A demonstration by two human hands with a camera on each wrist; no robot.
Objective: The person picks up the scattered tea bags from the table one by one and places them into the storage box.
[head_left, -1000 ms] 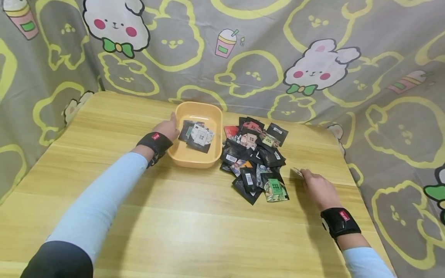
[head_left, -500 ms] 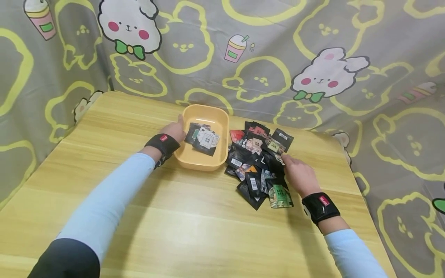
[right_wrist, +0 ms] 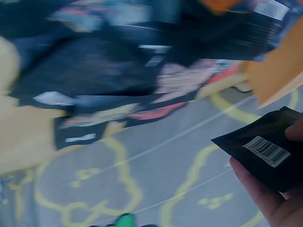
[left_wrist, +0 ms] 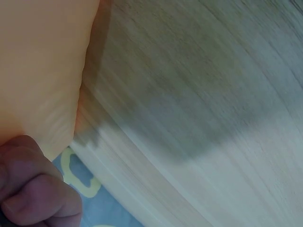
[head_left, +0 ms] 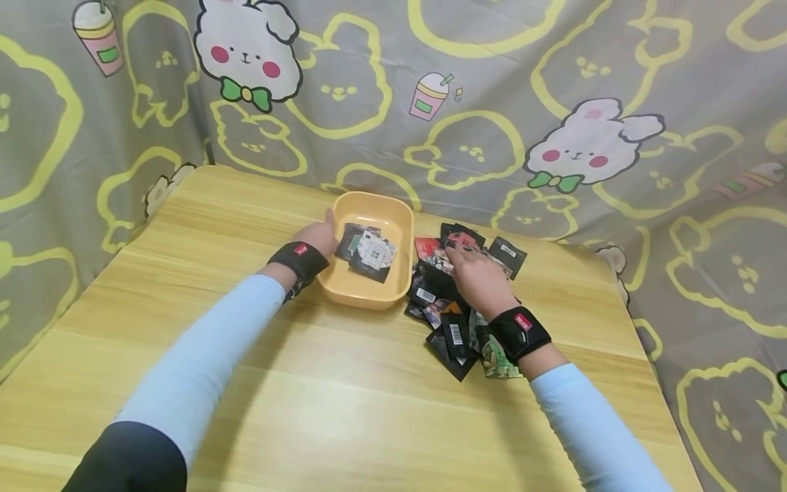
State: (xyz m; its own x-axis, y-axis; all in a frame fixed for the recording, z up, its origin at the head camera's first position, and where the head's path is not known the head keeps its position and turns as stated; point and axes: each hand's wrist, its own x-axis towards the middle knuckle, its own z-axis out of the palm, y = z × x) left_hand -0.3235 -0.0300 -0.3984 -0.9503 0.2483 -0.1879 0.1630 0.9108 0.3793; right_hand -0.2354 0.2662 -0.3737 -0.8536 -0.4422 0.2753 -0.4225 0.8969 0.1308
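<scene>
At the left side of an orange-yellow plastic basin (head_left: pixel 369 299), my left hand (head_left: pixel 318 236) grips the rim. Its curled fingers (left_wrist: pixel 42 196) show against the outer wall in the left wrist view. Inside the basin lie a few dark sachets, a white-printed sachet (head_left: pixel 374 254) on top. My right hand (head_left: pixel 482 279) is over the pile of black sachets (head_left: pixel 455 335) right of the basin. In the right wrist view it pinches a black sachet (right_wrist: pixel 260 149) between thumb and fingers, barcode side showing; the head view hides most of that sachet.
The sachets overlap loosely on the wooden table (head_left: pixel 332 410), close to the basin's right wall. One barcoded sachet (head_left: pixel 507 255) lies at the pile's back right. A patterned grey curtain (head_left: pixel 363 61) hangs along the table's back and sides.
My right hand has moved left from beside the pile to above it, carrying the sachet. My left hand stays at the basin's rim. The head view has shifted slightly left.
</scene>
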